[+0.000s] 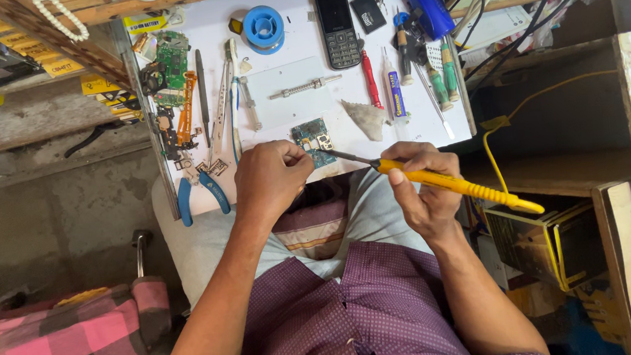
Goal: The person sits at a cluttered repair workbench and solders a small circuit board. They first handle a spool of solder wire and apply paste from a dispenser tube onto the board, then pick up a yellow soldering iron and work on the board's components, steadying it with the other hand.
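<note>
Right hand (427, 190) fisted around yellow soldering iron (453, 184), tip on blue circuit board (312, 138); left hand (270, 178) curled, fingertips pinning the board's near edge on the white worktop (297, 50).

Circuit board (312, 141) lies at near edge of surface (288, 43), btwn left hand (270, 181) & right hand (427, 190). Soldering iron (445, 183) in right hand, tip on board. Pliers (201, 195) left of left hand. Phone (337, 29) behind board, solder spool (264, 28) to its left, screwdrivers (440, 83) at right edge.
</note>
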### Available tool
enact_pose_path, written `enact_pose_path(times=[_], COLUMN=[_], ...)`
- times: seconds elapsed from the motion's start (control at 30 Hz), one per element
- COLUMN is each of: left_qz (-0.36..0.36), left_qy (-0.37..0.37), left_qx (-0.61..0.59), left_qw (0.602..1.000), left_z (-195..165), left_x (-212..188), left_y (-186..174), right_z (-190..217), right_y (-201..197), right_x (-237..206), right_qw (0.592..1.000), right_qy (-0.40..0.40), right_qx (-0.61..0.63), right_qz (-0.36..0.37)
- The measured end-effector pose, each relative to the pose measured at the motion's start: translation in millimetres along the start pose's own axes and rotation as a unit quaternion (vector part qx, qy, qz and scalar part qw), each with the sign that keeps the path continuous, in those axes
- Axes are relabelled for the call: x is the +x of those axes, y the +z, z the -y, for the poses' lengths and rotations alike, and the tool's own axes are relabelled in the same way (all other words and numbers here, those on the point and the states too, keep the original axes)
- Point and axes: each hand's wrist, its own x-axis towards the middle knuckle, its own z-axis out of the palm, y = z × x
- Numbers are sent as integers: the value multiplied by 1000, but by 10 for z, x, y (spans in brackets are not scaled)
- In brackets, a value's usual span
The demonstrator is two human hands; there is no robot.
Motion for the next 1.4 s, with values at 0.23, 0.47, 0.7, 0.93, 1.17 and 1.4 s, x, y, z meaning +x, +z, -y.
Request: enact_pose_path(times=[0.23,0.47,0.7,0.93,1.17,1.4], left_qz=[9,5,2,8,8,10], left_qy=[3,8,8,2,-3,0], left_qx=[-5,-2,-5,-4,-10,-15], left_qw=[1000,1000,1000,1000,1000,1000], left_z=[6,5,8,-1,-17,-20], left_x=[3,2,1,-2,-8,1], left_y=[-9,-15,-8,-9,-17,-24], right_z=[26,11,-28,22,68,50], right_y=[-48,-18,-6,-7,12,26], right_x=[-16,-22,-42,15,76,51], right_qw=[1000,1000,1000,999,999,999], right_qy=[-3,0,16,21,-4,1], right_qx=[4,10,16,6,-10,-23], right_qz=[4,14,12,26,43,29])
